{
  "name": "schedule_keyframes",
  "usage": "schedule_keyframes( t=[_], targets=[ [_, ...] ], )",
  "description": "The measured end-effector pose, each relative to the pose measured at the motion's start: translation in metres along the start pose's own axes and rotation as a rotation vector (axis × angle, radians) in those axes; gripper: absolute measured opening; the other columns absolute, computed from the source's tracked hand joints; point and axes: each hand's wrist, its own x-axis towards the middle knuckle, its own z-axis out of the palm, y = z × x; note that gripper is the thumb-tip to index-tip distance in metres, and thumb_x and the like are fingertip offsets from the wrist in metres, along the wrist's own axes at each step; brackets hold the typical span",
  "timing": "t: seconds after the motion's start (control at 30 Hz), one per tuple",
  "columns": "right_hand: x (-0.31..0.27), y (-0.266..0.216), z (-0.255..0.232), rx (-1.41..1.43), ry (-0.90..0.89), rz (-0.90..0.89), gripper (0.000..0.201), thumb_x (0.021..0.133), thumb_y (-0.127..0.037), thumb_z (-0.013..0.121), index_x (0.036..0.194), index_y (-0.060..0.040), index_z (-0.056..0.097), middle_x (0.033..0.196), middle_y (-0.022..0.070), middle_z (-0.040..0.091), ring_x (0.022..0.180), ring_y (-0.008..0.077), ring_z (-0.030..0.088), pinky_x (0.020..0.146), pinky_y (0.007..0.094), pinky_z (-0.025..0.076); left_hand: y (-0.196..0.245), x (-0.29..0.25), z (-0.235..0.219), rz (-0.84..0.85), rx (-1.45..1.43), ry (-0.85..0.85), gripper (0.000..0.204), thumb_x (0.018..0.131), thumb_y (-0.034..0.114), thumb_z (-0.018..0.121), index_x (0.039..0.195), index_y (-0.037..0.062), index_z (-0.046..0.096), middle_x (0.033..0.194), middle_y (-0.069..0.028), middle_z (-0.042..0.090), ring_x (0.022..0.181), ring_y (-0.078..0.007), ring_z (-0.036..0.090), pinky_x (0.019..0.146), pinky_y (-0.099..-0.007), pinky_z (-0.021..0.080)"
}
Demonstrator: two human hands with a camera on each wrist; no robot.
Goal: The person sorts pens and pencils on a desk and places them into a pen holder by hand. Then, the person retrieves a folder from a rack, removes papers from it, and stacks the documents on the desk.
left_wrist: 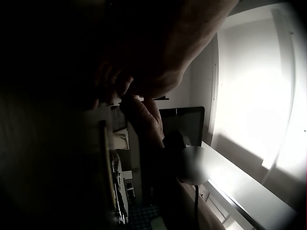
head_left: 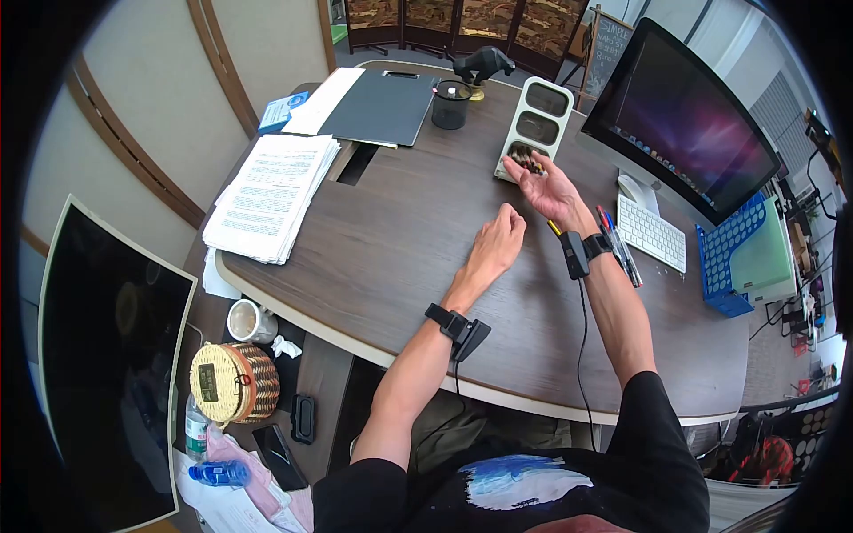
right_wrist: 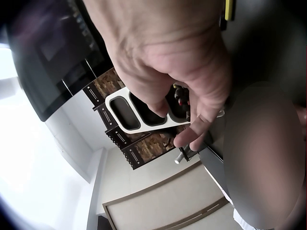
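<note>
A white organizer [head_left: 544,93] with three dark-lined compartments stands on the desk. Its nearest compartment holds a dark brown cluster [head_left: 520,156] with small red bits; the kind is unclear. My right hand [head_left: 553,194] is at this compartment, palm turned up, thumb and fingers apart. In the right wrist view, the cluster [right_wrist: 181,96] shows in the gap between thumb and fingers. My left hand [head_left: 498,240] is low over the middle of the desk, its fingers loosely curled with nothing visible in them. The left wrist view is dark, with the left hand [left_wrist: 144,72] mostly in shadow.
Several pens [head_left: 622,249] lie beside the right forearm, left of a white keyboard [head_left: 651,231]. A monitor [head_left: 684,115] stands at the right. A mesh cup [head_left: 450,107], a dark folder [head_left: 382,102] and a paper stack [head_left: 271,195] are at the back and left.
</note>
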Motion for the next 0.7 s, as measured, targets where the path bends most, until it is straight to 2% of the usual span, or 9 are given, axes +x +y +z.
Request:
schedule_keyframes(
  t=[0.17, 0.3, 0.37, 0.43, 0.5, 0.53, 0.57, 0.67, 0.7],
  targets=[
    [-0.019, 0.012, 0.005, -0.161, -0.003, -0.013, 0.082, 0.111, -0.040, 0.066, 0.154, 0.0219, 0.035, 0.154, 0.0355, 0.054, 0.134, 0.0387, 0.066, 0.098, 0.0340, 0.068, -0.003, 0.002, 0.000, -0.007, -0.029, 0.019, 0.037, 0.113, 0.037, 0.046, 0.117, 0.0029, 0.059, 0.079, -0.0177, 0.072, 0.070, -0.0316, 0.075, 0.077, -0.0474, 0.058],
    [-0.079, 0.018, 0.003, -0.298, 0.100, -0.099, 0.083, 0.111, -0.044, 0.066, 0.154, 0.0215, 0.038, 0.152, 0.0343, 0.056, 0.136, 0.0376, 0.066, 0.105, 0.0340, 0.065, -0.002, 0.002, 0.000, -0.009, -0.004, 0.001, 0.037, 0.113, 0.037, 0.047, 0.117, 0.0024, 0.060, 0.080, -0.0182, 0.073, 0.073, -0.0313, 0.077, 0.077, -0.0467, 0.059],
    [-0.119, 0.017, -0.004, -0.517, 0.162, -0.184, 0.079, 0.110, -0.044, 0.067, 0.153, 0.0188, 0.043, 0.151, 0.0336, 0.058, 0.137, 0.0367, 0.065, 0.110, 0.0356, 0.062, 0.002, 0.001, -0.002, -0.037, 0.021, -0.014, 0.038, 0.113, 0.037, 0.047, 0.118, 0.0019, 0.060, 0.081, -0.0182, 0.074, 0.075, -0.0312, 0.078, 0.078, -0.0460, 0.059],
    [-0.154, 0.014, -0.015, -0.608, 0.234, -0.242, 0.072, 0.111, -0.044, 0.066, 0.149, 0.0149, 0.051, 0.143, 0.0299, 0.065, 0.130, 0.0326, 0.070, 0.107, 0.0366, 0.062, -0.001, 0.002, 0.001, -0.037, 0.007, -0.038, 0.038, 0.113, 0.037, 0.047, 0.119, 0.0019, 0.061, 0.082, -0.0180, 0.074, 0.076, -0.0314, 0.079, 0.078, -0.0460, 0.059],
    [-0.185, 0.001, -0.039, -0.972, 0.318, -0.373, 0.062, 0.112, -0.040, 0.066, 0.146, 0.0107, 0.055, 0.135, 0.0246, 0.070, 0.118, 0.0276, 0.075, 0.104, 0.0357, 0.062, -0.001, 0.002, 0.001, -0.032, 0.033, -0.033, 0.038, 0.113, 0.036, 0.047, 0.119, 0.0017, 0.061, 0.082, -0.0170, 0.074, 0.076, -0.0314, 0.079, 0.078, -0.0452, 0.059],
    [-0.195, -0.004, -0.053, -1.070, 0.383, -0.439, 0.051, 0.110, -0.037, 0.070, 0.138, 0.0057, 0.065, 0.124, 0.0176, 0.076, 0.106, 0.0219, 0.076, 0.099, 0.0344, 0.060, -0.001, 0.003, 0.001, -0.035, 0.042, -0.042, 0.038, 0.113, 0.036, 0.048, 0.119, 0.0015, 0.061, 0.081, -0.0154, 0.072, 0.077, -0.0303, 0.079, 0.077, -0.0436, 0.060],
    [-0.205, -0.003, -0.054, -1.064, 0.392, -0.443, 0.051, 0.110, -0.037, 0.070, 0.138, 0.0057, 0.065, 0.124, 0.0176, 0.076, 0.106, 0.0219, 0.076, 0.099, 0.0344, 0.060, -0.002, 0.003, 0.001, -0.034, 0.043, -0.052, 0.038, 0.113, 0.036, 0.048, 0.119, 0.0015, 0.061, 0.081, -0.0154, 0.072, 0.077, -0.0303, 0.079, 0.077, -0.0436, 0.060],
    [-0.231, 0.010, -0.050, -1.737, 0.602, -0.608, 0.042, 0.101, -0.034, 0.080, 0.125, 0.0001, 0.076, 0.114, 0.0107, 0.079, 0.096, 0.0184, 0.074, 0.090, 0.0331, 0.056, -0.004, 0.004, 0.001, -0.029, 0.050, -0.057, 0.038, 0.113, 0.036, 0.049, 0.120, 0.0011, 0.061, 0.080, -0.0139, 0.070, 0.077, -0.0296, 0.079, 0.075, -0.0418, 0.061],
    [-0.235, 0.016, -0.048, -1.731, 0.609, -0.610, 0.042, 0.101, -0.034, 0.080, 0.125, 0.0001, 0.076, 0.114, 0.0107, 0.079, 0.096, 0.0184, 0.074, 0.090, 0.0331, 0.056, -0.004, 0.004, 0.001, -0.034, 0.035, -0.056, 0.037, 0.113, 0.035, 0.050, 0.120, 0.0008, 0.062, 0.081, -0.0136, 0.070, 0.077, -0.0282, 0.079, 0.075, -0.0412, 0.062]
  ],
)
